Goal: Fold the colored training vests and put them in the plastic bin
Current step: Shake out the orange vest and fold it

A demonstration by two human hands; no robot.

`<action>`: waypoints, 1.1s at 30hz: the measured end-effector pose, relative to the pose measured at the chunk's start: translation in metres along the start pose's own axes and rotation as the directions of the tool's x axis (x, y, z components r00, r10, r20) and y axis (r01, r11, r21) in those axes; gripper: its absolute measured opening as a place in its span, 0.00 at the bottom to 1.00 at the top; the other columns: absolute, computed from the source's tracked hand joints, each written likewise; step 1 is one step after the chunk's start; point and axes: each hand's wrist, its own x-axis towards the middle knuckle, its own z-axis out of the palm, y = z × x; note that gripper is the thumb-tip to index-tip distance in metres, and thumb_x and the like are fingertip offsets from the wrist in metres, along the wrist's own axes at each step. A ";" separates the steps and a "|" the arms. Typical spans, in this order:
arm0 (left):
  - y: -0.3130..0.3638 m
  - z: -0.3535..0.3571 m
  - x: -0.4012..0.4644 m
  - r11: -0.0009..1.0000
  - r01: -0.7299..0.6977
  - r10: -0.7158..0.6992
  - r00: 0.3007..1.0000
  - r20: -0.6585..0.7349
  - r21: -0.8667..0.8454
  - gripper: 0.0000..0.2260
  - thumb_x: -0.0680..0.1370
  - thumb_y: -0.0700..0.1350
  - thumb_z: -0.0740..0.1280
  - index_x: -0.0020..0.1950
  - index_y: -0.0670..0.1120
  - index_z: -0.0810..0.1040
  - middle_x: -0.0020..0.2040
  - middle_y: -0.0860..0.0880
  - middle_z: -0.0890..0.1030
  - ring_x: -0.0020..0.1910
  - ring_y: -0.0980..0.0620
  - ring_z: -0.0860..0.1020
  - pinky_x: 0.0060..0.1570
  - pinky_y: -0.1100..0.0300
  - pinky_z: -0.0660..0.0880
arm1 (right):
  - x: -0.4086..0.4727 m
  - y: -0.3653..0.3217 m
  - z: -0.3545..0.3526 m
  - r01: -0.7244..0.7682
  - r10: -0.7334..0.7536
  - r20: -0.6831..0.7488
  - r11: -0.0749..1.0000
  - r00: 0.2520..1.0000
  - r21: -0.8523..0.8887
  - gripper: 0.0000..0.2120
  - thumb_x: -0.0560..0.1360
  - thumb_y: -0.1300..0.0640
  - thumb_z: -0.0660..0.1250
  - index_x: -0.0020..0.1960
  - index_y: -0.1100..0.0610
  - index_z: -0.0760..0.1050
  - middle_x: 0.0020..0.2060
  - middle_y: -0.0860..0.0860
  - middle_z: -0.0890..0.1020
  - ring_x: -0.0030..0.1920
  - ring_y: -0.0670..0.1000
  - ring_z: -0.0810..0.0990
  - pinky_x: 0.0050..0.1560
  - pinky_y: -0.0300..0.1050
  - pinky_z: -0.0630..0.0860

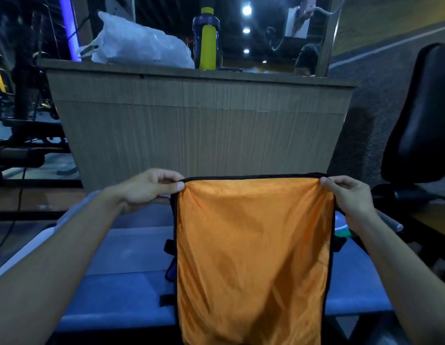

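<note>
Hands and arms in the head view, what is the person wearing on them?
Both forearms are bare. No gloves, rings, watch or bands show on the left hand or the right hand. By the left elbow there is a bit of pale cloth, maybe a short sleeve; I cannot tell for sure.

The orange vest (254, 257) runs off the bottom edge — it hides whatever lies behind it.
</note>
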 end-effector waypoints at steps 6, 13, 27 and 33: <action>-0.018 -0.003 0.008 1.000 0.006 -0.002 0.979 -0.206 0.020 0.17 0.70 0.43 0.76 0.56 0.39 0.84 0.50 0.41 0.86 0.51 0.47 0.84 0.52 0.62 0.81 | -0.001 0.013 -0.010 -0.050 0.049 0.067 0.998 0.997 0.023 0.07 0.73 0.59 0.78 0.46 0.61 0.82 0.37 0.53 0.82 0.39 0.51 0.79 0.40 0.47 0.76; -0.024 0.003 0.014 0.895 0.038 0.109 0.948 -0.300 0.444 0.08 0.73 0.44 0.78 0.52 0.47 0.86 0.44 0.52 0.87 0.46 0.58 0.85 0.51 0.61 0.80 | -0.002 0.021 -0.012 -0.033 0.036 0.089 0.999 0.995 -0.043 0.06 0.71 0.57 0.79 0.45 0.57 0.84 0.43 0.56 0.85 0.45 0.53 0.81 0.49 0.51 0.77; -0.043 0.014 0.015 0.671 -0.050 0.280 0.941 -0.190 0.739 0.09 0.79 0.43 0.72 0.59 0.51 0.84 0.46 0.55 0.84 0.47 0.61 0.81 0.46 0.70 0.73 | -0.002 0.020 -0.013 -0.020 0.018 0.090 1.000 0.996 0.021 0.10 0.72 0.59 0.78 0.51 0.59 0.84 0.43 0.56 0.83 0.43 0.50 0.81 0.46 0.46 0.78; -0.044 0.010 0.012 0.761 -0.048 0.242 0.946 -0.215 0.647 0.09 0.79 0.41 0.72 0.56 0.53 0.84 0.48 0.53 0.86 0.50 0.58 0.83 0.56 0.57 0.79 | -0.001 0.022 -0.016 -0.011 0.014 0.094 0.999 0.995 -0.032 0.11 0.72 0.59 0.79 0.53 0.58 0.84 0.38 0.52 0.85 0.38 0.46 0.84 0.48 0.47 0.79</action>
